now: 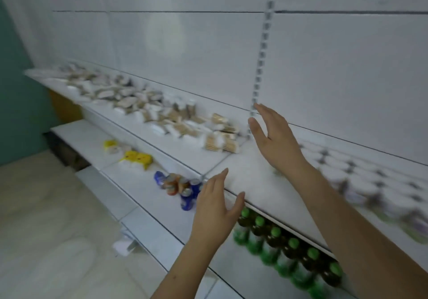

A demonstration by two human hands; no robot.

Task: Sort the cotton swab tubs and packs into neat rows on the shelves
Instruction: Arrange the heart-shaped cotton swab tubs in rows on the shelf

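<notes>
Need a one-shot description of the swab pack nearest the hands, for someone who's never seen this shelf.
Start at the slotted upright on the back wall, drop to the top shelf. Left of the right hand, the swab packs end. The pack is the last, nearest the front edge, with bare shelf to its right.

I am holding both bare forearms stretched forward. My left hand (214,208) is hanging open, fingers straight and thumb spread. My right hand (274,140) is reaching higher and farther, palm open, gripping nothing.
</notes>
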